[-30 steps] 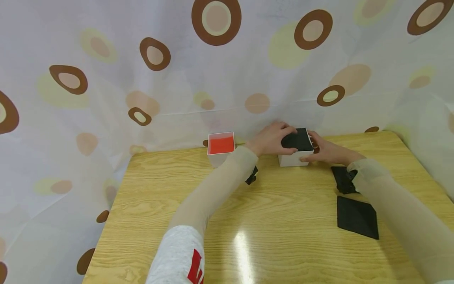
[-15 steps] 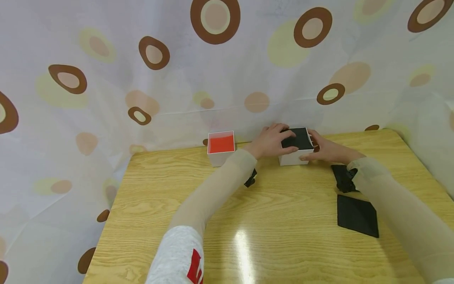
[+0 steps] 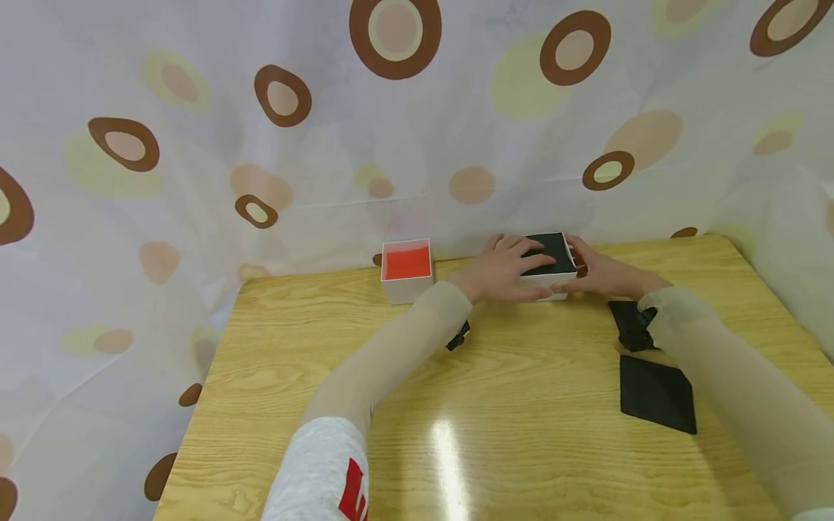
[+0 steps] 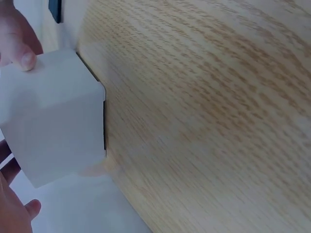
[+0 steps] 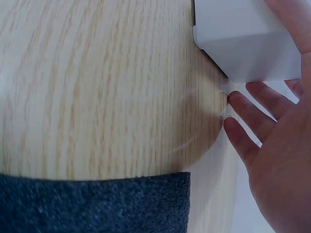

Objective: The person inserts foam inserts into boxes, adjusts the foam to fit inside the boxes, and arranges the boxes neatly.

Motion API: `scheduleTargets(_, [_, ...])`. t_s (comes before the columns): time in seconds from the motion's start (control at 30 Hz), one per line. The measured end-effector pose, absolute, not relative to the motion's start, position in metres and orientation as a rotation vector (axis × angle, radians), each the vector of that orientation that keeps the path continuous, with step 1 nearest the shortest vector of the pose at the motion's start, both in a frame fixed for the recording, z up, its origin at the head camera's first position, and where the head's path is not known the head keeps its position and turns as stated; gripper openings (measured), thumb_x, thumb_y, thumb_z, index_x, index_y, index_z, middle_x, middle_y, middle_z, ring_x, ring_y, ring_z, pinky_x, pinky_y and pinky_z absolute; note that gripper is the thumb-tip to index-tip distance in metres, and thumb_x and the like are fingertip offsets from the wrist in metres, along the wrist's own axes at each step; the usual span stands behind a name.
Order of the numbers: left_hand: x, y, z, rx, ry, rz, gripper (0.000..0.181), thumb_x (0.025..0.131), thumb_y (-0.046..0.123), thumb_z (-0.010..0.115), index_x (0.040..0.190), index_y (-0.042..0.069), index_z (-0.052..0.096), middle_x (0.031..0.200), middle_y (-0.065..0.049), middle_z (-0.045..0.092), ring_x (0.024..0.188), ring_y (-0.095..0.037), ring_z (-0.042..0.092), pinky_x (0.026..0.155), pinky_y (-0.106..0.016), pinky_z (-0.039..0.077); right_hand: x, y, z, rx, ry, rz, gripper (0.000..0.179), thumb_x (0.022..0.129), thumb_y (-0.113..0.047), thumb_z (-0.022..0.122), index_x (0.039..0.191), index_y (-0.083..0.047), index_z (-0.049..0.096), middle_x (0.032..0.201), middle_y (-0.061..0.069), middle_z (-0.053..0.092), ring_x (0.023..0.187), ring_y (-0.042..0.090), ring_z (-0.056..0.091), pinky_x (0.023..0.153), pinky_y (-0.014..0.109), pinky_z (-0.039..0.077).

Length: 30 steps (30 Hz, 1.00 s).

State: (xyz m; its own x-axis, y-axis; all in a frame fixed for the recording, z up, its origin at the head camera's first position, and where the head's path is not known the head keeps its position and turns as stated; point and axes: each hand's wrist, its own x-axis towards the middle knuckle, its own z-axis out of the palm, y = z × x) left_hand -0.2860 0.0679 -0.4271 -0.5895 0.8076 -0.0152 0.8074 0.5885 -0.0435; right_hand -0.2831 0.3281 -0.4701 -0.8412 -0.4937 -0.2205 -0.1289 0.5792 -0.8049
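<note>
In the head view, a white box (image 3: 554, 280) with a black sheet (image 3: 554, 253) in its top stands at the back of the table. My left hand (image 3: 502, 273) lies over the box's left side, its fingers spread on the black sheet. At the right corner, my right hand (image 3: 599, 276) holds the box. Its thumb rests on the white front face (image 4: 43, 82) in the left wrist view. The right wrist view has the other fingers of the right hand (image 5: 282, 141) stretched along the far side, fingertips near the tabletop. The box's inside is hidden beneath the sheet.
Left of the hands stands a second white box (image 3: 407, 291) with a red sheet (image 3: 407, 263) inside. Two flat black pieces, a nearer one (image 3: 656, 394) and a farther one (image 3: 622, 315), lie by the right forearm. A patterned curtain (image 3: 417, 145) hangs behind the wooden table (image 3: 521, 434).
My left hand has slid slightly towards the front, and its fingers have straightened and spread across the black sheet. My right hand has stayed at the box's right corner.
</note>
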Motion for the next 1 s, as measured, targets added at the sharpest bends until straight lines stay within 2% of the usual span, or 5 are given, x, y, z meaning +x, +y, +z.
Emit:
scheduleTargets(0.17, [-0.2858,0.0686,-0.4322,-1.421,-2.806,0.075,0.067,0.102,0.072,0.043,0.159,0.037,0.042,0.162,0.003,0.04,0.151,-0.019,0.031,0.125,-0.058,0.015,-0.2816,0.3279,-0.4711,-0.51,2.374,-1.207,0.101,0.101,-0.023,0.071,0.166,-0.016,-0.005,0.157,0.029,0.032,0.129,0.043,0.05,0.097,0.049,0.05])
scheduleTargets(0.3, [-0.2853,0.0676,-0.434,-1.411,-2.771,0.052,0.067,0.101,0.072,0.044,0.156,0.034,0.046,0.159,0.004,0.044,0.15,-0.017,0.033,0.126,-0.061,0.011,-0.2803,0.3277,-0.4707,-0.529,2.371,-1.218,0.101,0.101,-0.022,0.071,0.166,-0.017,-0.005,0.153,0.027,0.036,0.126,0.041,0.052,0.094,0.046,0.05])
scheduleTargets(0.57, [-0.2836,0.0651,-0.4365,-1.419,-2.603,0.008,0.048,0.103,0.066,0.048,0.135,0.034,0.065,0.13,0.009,0.059,0.13,-0.013,0.049,0.123,-0.057,0.018,-0.2822,0.3297,-0.473,-0.531,2.345,-1.266,0.1,0.101,-0.018,0.072,0.166,-0.02,-0.004,0.148,0.025,0.038,0.12,0.039,0.052,0.085,0.042,0.051])
scheduleTargets(0.87, [-0.2835,0.07,-0.4337,-1.385,-2.722,0.062,0.059,0.101,0.075,0.039,0.139,0.037,0.063,0.141,0.01,0.058,0.138,-0.013,0.045,0.125,-0.062,0.012,-0.2821,0.3299,-0.4736,-0.527,2.339,-1.266,0.1,0.101,-0.019,0.071,0.166,-0.018,-0.005,0.15,0.026,0.037,0.121,0.04,0.052,0.085,0.041,0.051])
scheduleTargets(1.0, [-0.2845,0.0748,-0.4314,-1.362,-2.773,0.077,0.065,0.098,0.079,0.037,0.143,0.038,0.06,0.143,0.009,0.057,0.141,-0.014,0.044,0.124,-0.065,0.011,-0.2812,0.33,-0.4727,-0.55,2.375,-1.237,0.1,0.102,-0.019,0.07,0.166,-0.015,-0.006,0.153,0.027,0.034,0.126,0.04,0.05,0.093,0.042,0.049])
